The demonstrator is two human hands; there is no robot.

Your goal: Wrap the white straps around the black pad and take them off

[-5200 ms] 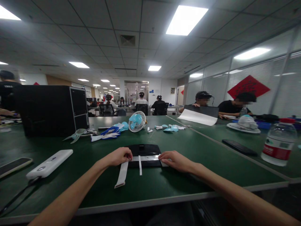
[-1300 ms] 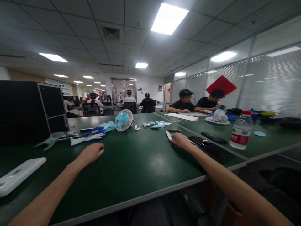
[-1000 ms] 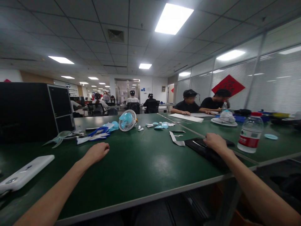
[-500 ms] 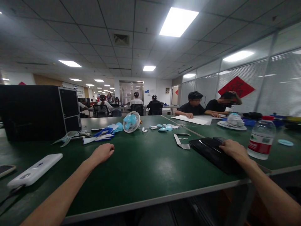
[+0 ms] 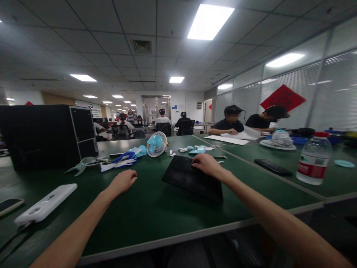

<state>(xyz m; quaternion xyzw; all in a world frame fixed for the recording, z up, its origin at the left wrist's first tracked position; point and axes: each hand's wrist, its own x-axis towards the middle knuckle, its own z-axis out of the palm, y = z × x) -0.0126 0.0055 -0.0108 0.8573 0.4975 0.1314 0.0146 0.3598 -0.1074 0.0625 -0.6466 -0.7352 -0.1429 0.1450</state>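
Observation:
My right hand point(image 5: 206, 164) has its fingers bent over the far edge of a flat black folder-like sheet point(image 5: 192, 180). The sheet lies slantwise across the middle of the green table point(image 5: 134, 219), and its near right corner looks slightly raised. My left hand point(image 5: 122, 181) rests loosely closed on the table to the left, apart from the sheet, with nothing seen in it. Beyond the sheet stands a small fan point(image 5: 156, 144) with light blue blades and a white grille. Blue-and-white gloves point(image 5: 122, 160) lie left of the fan.
A black computer case point(image 5: 41, 136), a white power bank point(image 5: 46, 204) and a phone point(image 5: 9, 206) are at left. To the right are a dark phone point(image 5: 272, 167), a water bottle point(image 5: 314, 160) and a white fan grille point(image 5: 279, 145). Two people sit beyond, one handling white sheets point(image 5: 227, 140).
My right hand has brought the black sheet from the right to the table's middle. The dark phone now lies uncovered at right. My left hand has hardly moved.

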